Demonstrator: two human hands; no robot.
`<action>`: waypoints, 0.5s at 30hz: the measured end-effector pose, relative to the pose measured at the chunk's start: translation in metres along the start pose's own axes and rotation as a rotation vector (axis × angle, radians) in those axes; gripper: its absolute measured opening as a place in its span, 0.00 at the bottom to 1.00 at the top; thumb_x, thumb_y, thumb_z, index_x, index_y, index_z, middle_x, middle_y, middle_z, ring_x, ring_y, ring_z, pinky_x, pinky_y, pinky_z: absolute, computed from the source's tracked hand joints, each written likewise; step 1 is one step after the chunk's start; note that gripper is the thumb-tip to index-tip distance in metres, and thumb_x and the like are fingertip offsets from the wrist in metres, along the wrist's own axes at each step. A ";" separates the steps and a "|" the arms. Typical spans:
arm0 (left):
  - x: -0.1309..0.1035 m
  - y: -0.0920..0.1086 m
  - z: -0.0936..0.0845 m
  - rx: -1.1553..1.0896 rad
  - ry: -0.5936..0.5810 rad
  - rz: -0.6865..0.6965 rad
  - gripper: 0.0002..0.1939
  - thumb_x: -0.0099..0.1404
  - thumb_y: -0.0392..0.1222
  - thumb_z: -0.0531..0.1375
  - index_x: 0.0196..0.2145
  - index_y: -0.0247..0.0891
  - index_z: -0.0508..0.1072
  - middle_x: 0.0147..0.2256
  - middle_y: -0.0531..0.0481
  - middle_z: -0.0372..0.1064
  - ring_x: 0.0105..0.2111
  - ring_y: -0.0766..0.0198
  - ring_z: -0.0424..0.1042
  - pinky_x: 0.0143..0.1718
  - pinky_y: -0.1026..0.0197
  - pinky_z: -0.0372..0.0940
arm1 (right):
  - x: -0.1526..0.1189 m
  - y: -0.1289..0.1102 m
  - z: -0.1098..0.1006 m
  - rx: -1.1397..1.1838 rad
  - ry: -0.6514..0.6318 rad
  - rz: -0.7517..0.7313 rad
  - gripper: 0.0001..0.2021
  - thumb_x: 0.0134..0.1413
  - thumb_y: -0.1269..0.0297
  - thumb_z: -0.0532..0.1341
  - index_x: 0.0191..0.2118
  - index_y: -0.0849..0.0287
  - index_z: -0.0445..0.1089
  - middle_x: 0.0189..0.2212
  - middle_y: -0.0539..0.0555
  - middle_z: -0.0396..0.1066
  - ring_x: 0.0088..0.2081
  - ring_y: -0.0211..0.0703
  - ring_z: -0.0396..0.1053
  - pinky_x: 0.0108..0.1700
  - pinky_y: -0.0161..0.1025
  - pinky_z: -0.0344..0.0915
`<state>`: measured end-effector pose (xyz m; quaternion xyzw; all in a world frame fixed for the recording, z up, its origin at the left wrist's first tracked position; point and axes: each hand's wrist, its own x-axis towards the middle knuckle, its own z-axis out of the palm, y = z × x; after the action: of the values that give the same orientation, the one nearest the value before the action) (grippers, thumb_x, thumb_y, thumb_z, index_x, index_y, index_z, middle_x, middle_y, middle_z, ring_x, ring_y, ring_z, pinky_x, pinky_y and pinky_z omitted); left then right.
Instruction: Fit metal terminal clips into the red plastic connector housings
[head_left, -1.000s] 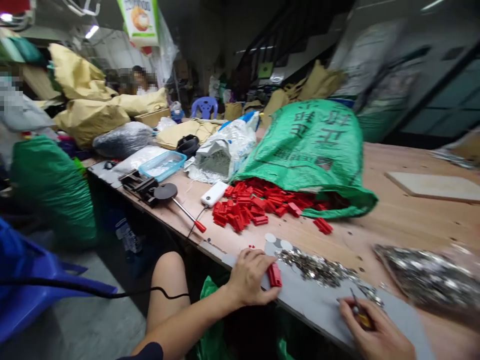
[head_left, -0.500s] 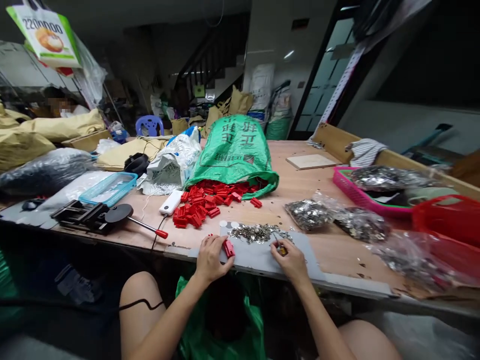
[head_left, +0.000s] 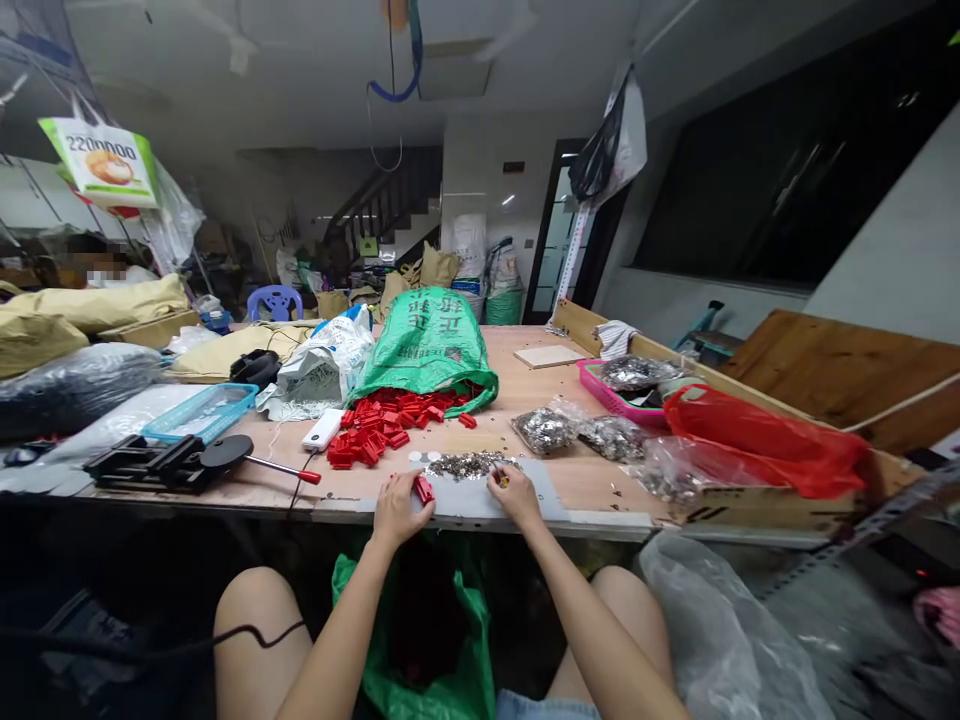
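Observation:
At the table's front edge, my left hand [head_left: 400, 510] is closed around a red plastic piece [head_left: 424, 488], its fingers bent over the left side of it. To the right, my right hand [head_left: 516, 497] grips a small screwdriver [head_left: 503, 481] with a yellowish handle; its thin metal shaft points toward a heap of small metal parts [head_left: 469, 465]. Both hands are over a grey sheet [head_left: 457, 500]. The screwdriver's tip is too small to make out. Behind my left hand, many red plastic pieces [head_left: 367, 435] spill from a green woven sack [head_left: 427, 340].
A black clamp-like device [head_left: 157, 465] with a red-tipped lever lies left, beside a blue basket [head_left: 199, 415] and a white power bank [head_left: 322, 430]. On the right are bags of metal parts [head_left: 546, 430], a pink basket [head_left: 611, 395] and a red bag [head_left: 757, 440]. A green bag [head_left: 469, 640] hangs open below the table.
The camera view has tilted up and turned right, showing more ceiling and the right side. Both hands keep their holds on the red piece and the screwdriver.

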<state>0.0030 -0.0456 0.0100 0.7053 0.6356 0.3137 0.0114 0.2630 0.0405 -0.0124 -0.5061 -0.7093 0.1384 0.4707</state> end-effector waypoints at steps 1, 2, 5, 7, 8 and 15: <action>0.000 0.001 -0.001 -0.002 -0.005 -0.006 0.29 0.60 0.44 0.64 0.59 0.40 0.68 0.56 0.43 0.73 0.58 0.47 0.70 0.63 0.44 0.61 | -0.001 0.000 0.000 0.001 -0.001 0.008 0.12 0.50 0.54 0.55 0.24 0.54 0.66 0.25 0.55 0.73 0.28 0.45 0.70 0.34 0.39 0.65; 0.000 0.002 -0.002 -0.004 -0.009 -0.011 0.29 0.60 0.44 0.64 0.59 0.40 0.68 0.56 0.43 0.73 0.58 0.48 0.70 0.63 0.45 0.62 | -0.001 -0.001 0.000 0.002 -0.002 0.016 0.12 0.50 0.54 0.55 0.24 0.54 0.66 0.25 0.55 0.73 0.28 0.45 0.70 0.34 0.39 0.65; -0.001 0.005 -0.004 -0.009 -0.008 -0.016 0.29 0.60 0.44 0.64 0.59 0.40 0.68 0.56 0.43 0.73 0.58 0.48 0.70 0.63 0.45 0.61 | 0.000 -0.003 -0.002 0.007 0.002 0.036 0.13 0.51 0.52 0.55 0.24 0.54 0.66 0.25 0.55 0.74 0.29 0.46 0.71 0.34 0.39 0.65; -0.002 0.004 -0.004 -0.012 -0.004 -0.010 0.29 0.60 0.44 0.64 0.59 0.40 0.68 0.56 0.42 0.73 0.58 0.48 0.70 0.64 0.44 0.60 | 0.001 -0.004 -0.004 0.009 0.003 0.046 0.15 0.51 0.49 0.55 0.24 0.54 0.66 0.25 0.55 0.74 0.29 0.46 0.71 0.35 0.40 0.66; -0.003 0.004 -0.004 -0.015 -0.004 -0.005 0.29 0.60 0.44 0.65 0.59 0.40 0.68 0.55 0.42 0.73 0.58 0.48 0.70 0.64 0.43 0.60 | 0.001 -0.005 -0.006 0.010 -0.002 0.050 0.16 0.50 0.48 0.55 0.24 0.54 0.67 0.24 0.55 0.74 0.29 0.47 0.72 0.35 0.40 0.66; -0.019 0.004 0.001 -0.028 -0.016 -0.035 0.33 0.55 0.52 0.68 0.57 0.39 0.71 0.51 0.43 0.76 0.54 0.49 0.73 0.61 0.48 0.63 | -0.019 0.009 -0.018 -0.035 -0.136 0.084 0.21 0.45 0.39 0.57 0.26 0.53 0.73 0.24 0.57 0.78 0.26 0.55 0.76 0.27 0.44 0.66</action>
<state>0.0066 -0.0633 0.0028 0.6964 0.6432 0.3167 0.0319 0.2838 0.0238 -0.0190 -0.5329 -0.7202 0.1799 0.4062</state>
